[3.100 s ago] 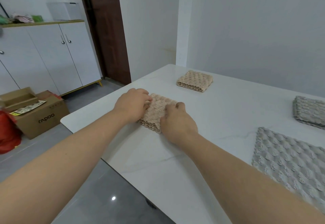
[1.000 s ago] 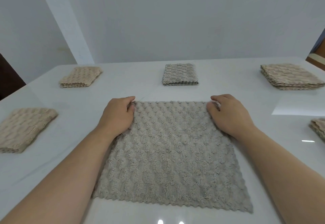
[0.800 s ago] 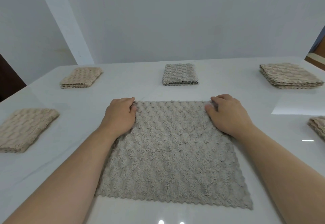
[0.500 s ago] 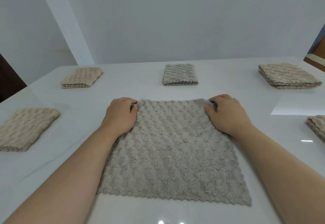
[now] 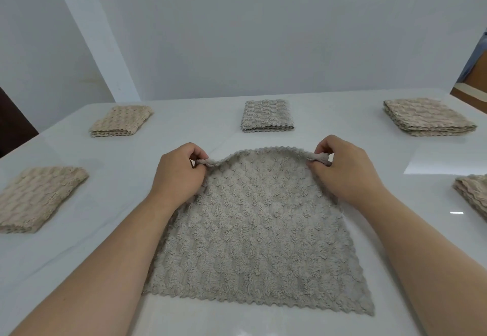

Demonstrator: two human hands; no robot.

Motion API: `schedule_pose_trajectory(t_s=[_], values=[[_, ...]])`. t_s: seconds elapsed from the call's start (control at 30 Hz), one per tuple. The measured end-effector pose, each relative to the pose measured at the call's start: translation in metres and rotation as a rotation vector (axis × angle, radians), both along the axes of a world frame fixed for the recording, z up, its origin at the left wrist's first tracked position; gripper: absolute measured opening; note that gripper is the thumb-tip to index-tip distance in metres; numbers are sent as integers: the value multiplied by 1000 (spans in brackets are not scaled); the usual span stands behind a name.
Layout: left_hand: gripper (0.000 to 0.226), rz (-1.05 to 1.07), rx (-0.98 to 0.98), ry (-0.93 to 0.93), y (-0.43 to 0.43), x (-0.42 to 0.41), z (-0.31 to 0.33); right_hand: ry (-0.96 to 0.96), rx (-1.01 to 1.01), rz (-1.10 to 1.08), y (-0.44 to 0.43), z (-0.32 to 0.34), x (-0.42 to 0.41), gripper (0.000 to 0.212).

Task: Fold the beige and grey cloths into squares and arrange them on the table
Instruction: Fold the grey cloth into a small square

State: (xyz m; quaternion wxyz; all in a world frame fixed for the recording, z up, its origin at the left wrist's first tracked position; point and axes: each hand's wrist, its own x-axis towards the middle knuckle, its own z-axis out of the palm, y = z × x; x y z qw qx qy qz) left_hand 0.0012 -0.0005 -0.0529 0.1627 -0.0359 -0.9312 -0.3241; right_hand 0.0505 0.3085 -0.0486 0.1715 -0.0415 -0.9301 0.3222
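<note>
Table [image 5: 79, 243]: a white, glossy top that carries every cloth. It looks slick, so I judge it gives fabric little grip.

Open grey cloth [image 5: 253, 243]: spread at the near middle of the table, directly in front of the person. Its near edge lies flat, and its far edge is raised off the surface, arching between the two hands.

Thick beige pile [image 5: 427, 118]: folded, at the far right, well apart from the open cloth.

Near-left beige square [image 5: 37, 198]: folded, beside the left forearm but not touching it.

Right-edge beige cloth [image 5: 474, 196]: folded and partly cut off by the frame.

Far-left beige square [image 5: 121, 120]: folded, near the table's far corner.

Folded grey cloth [image 5: 267, 115]: at the far middle, just beyond the raised edge.

Left hand [image 5: 179, 174]: thumb and fingers are closed in a pinch on the far-left corner.

Right hand [image 5: 345, 174]: fingers are curled and pinching the far-right corner, which bunches into a small roll.

Step in hand: likely the first fold, bringing the far edge towards the near one.

Main risk: the whole cloth may slide towards the person as the edge comes over, because the top is slick and nothing pins the near edge.

Lesser risk: uneven hands would land the corners askew, giving an oblong rather than a square.

Least risk: the rolled right corner could stay tucked under and leave a lump.
</note>
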Motion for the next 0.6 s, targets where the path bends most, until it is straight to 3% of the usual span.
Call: schedule_pose_trajectory(t_s=[0.23, 0.47, 0.6], values=[[20, 35, 129, -11, 0, 8, 8, -25, -51, -76, 0, 12, 9, 19], [23, -40, 431, -178, 9, 11, 7, -130, -501, -45, -7, 13, 12, 15], [23, -101, 614, -209, 11, 10, 7, -141, -646, -80, -8, 14, 12, 17]])
